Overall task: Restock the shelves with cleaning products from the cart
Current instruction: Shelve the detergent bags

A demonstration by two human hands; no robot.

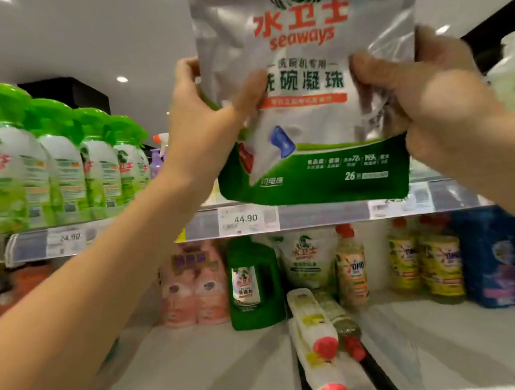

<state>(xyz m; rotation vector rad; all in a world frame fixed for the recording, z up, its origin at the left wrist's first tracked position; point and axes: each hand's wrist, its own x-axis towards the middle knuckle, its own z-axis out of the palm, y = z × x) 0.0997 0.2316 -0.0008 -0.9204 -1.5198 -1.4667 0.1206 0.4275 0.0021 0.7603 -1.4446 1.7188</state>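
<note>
Store shelves fill the view under a white ceiling with small round lights. Both arms reach up and forward from the bottom corners. The left hand [208, 118] grips the left edge of a silver and green pouch [312, 120], with its thumb pressed across the front near the printed characters and its fingers curled round behind. The right hand [429, 99] pinches the right edge in the same way, thumb on the front and fingers wrapped behind, and the foil crumples under it. The pouch is held in the air in front of the upper shelf [315, 217]. It stands upright with its long axis vertical and its printed front facing the camera. Its top runs out of the picture, and its green bottom hangs just above the price tag [246, 219] reading 44.90. Green spray bottles [58, 170] stand in a row on the upper shelf at the left. On the lower shelf [202, 357] are pink refill bags [195, 285], a green jug [253, 283], yellow bottles [426, 263] and blue packs [501, 256]. A white bottle [312, 318] lies on its side there, with its red cap toward the camera.
</note>
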